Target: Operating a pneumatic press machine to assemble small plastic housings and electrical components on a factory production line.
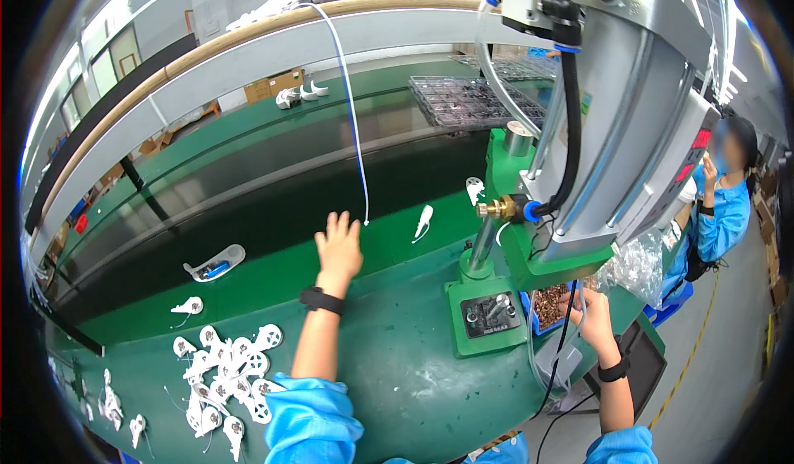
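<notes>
Left hand stretched far out over the green table, palm down, fingers spread and released, grasping nothing. Black band on that wrist, blue sleeve at the elbow. Just right of the fingertips, end of a thin white cable hanging down from the overhead rail. Further right, a small white plastic part lying alone on the table edge beside the dark conveyor belt; hand near it, not touching.

Right hand low at the right, under the green press machine, at a blue bin of small brown metal pieces. Fingers curled down at the bin's edge, partly hidden by cables; cannot tell whether clenched on anything. Black band on that wrist too.

Near left on the table: heap of white round plastic housings, some with thin wires. One loose housing farther out, and a white casing with a blue insert on the belt's near edge.

Far side: clear trays of small parts, more white pieces beyond the belt.

Far right: another person in a blue coat, hand raised near the head.
</notes>
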`<state>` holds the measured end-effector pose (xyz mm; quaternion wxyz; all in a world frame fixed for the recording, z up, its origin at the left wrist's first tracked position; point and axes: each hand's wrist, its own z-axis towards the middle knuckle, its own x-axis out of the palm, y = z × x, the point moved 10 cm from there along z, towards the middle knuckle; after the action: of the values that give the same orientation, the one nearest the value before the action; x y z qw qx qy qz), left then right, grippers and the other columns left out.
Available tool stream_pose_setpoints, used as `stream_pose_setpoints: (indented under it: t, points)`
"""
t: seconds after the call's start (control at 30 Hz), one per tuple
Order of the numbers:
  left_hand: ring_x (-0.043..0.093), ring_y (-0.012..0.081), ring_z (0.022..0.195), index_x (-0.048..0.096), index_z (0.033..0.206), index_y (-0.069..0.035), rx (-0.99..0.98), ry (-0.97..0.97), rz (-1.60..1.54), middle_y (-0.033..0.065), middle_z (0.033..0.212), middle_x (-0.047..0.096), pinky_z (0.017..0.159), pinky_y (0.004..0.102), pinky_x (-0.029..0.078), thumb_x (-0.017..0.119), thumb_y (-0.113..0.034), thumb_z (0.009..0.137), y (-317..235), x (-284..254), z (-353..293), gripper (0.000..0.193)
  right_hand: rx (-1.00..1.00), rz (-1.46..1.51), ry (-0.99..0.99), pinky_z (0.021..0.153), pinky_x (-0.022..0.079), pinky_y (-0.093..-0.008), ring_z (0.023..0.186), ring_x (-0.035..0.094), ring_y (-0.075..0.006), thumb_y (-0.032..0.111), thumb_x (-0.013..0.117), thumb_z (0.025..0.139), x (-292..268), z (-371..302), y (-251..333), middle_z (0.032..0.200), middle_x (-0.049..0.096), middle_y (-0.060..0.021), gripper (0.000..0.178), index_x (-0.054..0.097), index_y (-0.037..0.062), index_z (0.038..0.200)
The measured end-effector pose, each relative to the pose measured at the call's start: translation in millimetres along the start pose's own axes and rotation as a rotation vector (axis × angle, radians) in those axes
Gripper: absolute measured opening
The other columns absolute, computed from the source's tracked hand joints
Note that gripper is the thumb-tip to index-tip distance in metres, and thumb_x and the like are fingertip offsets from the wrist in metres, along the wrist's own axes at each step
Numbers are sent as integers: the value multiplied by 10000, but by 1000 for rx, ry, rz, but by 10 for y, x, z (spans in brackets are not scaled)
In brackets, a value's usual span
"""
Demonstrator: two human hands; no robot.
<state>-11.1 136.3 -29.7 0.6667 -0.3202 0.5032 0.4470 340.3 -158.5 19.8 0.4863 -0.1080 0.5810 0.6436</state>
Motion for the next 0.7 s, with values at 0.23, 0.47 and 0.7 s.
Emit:
stream_pose_setpoints:
  t: [0.23,0.47,0.7]
  points:
    - [224,259,1308,652,900,-117,33,202,99,105,1272,431,994,534,233,678,-288,716,432,71,-272,252,112,209,111,492,354,-204,547,438,-42,32,672,735,15,-156,-94,634,554,15,101,648,7,830]
    - [642,317,725,491,928,-19,-16,95,-56,152,741,630,610,415,511,588,-183,809,-218,-121,-336,224,148,628,23,593,431,-184,665,552,-50,-5,638,774,22,-214,-240,751,614,-10,88,624,-30,858]
    - [606,373,718,447,1059,-45,196,-142,-792,179,788,614,619,446,478,507,-92,838,-1161,-849,-695,234,164,716,-26,664,476,-209,752,609,-98,-39,658,749,-172,-390,-307,815,647,-86,108,607,-36,845]
